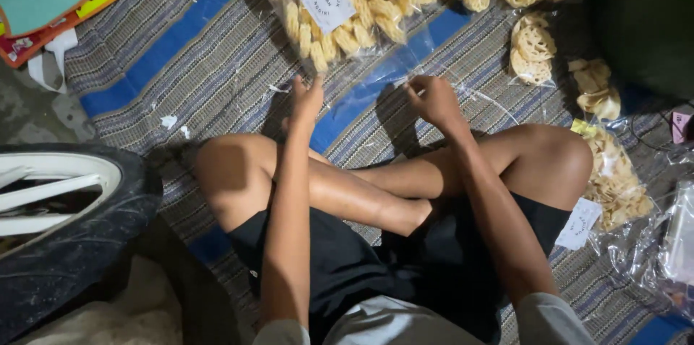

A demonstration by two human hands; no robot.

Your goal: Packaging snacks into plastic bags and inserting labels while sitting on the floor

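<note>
The person sits cross-legged on a striped mat (217, 63), both hands at the open end of a clear bag (361, 12) of yellow crackers that lies just beyond the knees. The left hand (307, 99) pinches the bag's plastic at its near left edge, fingers closed on the film. The right hand (434, 99) grips the near right edge, thumb and fingers closed on it. The mouth looks stretched flat between them, so the step in hand seems to be closing the bag. The next move would call for keeping the film taut and even. More packed bags (614, 186) lie right of the bag, a tyre (72, 244) well to its left.
</note>
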